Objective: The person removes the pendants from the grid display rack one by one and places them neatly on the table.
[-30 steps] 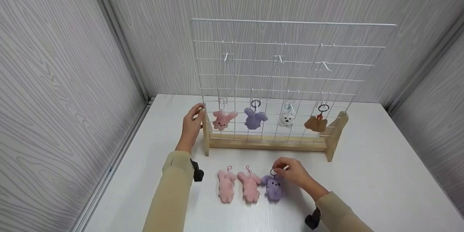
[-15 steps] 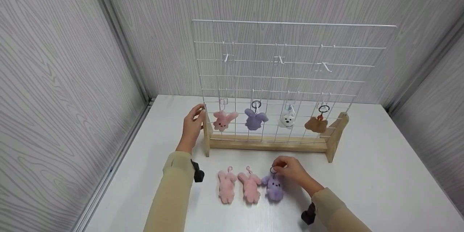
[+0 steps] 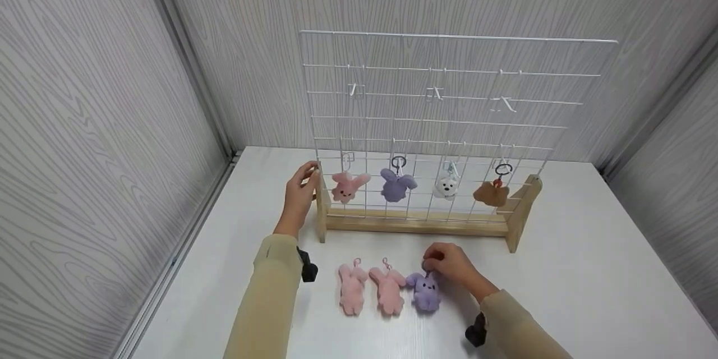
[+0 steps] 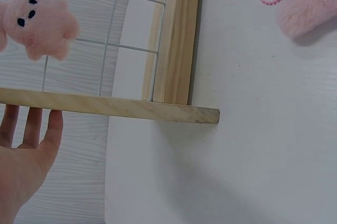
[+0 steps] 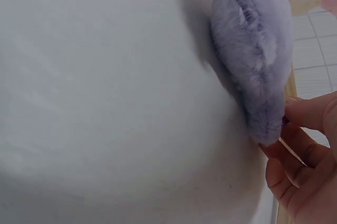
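Observation:
A purple plush bunny keychain (image 3: 426, 293) lies face up on the white table. My right hand (image 3: 451, 262) pinches it at the ring above its head; the fingers mostly hide the ring. In the right wrist view the plush (image 5: 255, 50) is seen side-on, with thumb and fingers of the right hand (image 5: 310, 161) at its end. My left hand (image 3: 297, 193) rests against the left wooden post of the wire grid rack (image 3: 418, 224). The left wrist view shows extended fingers of that hand (image 4: 31, 150) touching the post's outer side (image 4: 131, 109).
Two pink bunny keychains (image 3: 352, 290) lie left of the purple one. On the rack's lower hooks hang a pink bunny (image 3: 346, 189), a purple bunny (image 3: 396, 188), a white plush (image 3: 447, 187) and a brown plush (image 3: 492, 193). Bare hooks (image 3: 436, 93) sit higher up. Grey panels surround the table.
The right fingers have closed further over the ring, which showed more before. The purple keychain stays on the table. The left hand keeps its place at the post; the view has shifted slightly.

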Action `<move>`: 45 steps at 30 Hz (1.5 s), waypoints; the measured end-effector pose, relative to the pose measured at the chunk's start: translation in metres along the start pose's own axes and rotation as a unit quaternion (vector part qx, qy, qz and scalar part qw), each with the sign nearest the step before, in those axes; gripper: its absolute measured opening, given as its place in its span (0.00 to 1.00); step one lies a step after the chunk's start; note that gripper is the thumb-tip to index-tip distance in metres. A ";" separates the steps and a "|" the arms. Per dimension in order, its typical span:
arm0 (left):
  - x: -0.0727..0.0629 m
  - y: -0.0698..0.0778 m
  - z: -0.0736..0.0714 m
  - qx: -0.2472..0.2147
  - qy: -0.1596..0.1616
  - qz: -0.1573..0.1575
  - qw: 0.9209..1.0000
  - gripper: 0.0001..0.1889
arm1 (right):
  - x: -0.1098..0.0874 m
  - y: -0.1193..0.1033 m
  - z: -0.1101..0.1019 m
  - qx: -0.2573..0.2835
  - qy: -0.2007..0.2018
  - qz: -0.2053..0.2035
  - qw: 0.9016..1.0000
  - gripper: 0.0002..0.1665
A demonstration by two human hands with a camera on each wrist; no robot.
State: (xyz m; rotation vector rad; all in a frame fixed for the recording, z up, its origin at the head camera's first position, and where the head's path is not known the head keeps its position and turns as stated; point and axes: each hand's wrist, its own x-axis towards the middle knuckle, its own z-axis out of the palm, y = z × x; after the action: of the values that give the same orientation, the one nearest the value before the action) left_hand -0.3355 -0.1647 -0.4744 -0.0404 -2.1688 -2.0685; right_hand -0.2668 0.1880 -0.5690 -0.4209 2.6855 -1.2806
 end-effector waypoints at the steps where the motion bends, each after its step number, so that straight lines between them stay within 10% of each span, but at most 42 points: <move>1: 0.000 0.000 0.000 0.000 0.001 0.001 1.000 0.21 | 0.000 0.000 0.000 0.000 0.002 0.003 1.000 0.02; 45: 0.000 0.000 0.003 0.005 0.013 -0.003 1.000 0.21 | 0.002 -0.088 -0.007 0.062 0.079 -0.133 0.986 0.12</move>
State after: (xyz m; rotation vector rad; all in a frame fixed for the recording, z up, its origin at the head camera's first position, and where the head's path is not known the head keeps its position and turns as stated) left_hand -0.3359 -0.1615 -0.4742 -0.0056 -2.1664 -2.0493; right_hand -0.2538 0.1398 -0.4961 -0.7114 2.7257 -1.6073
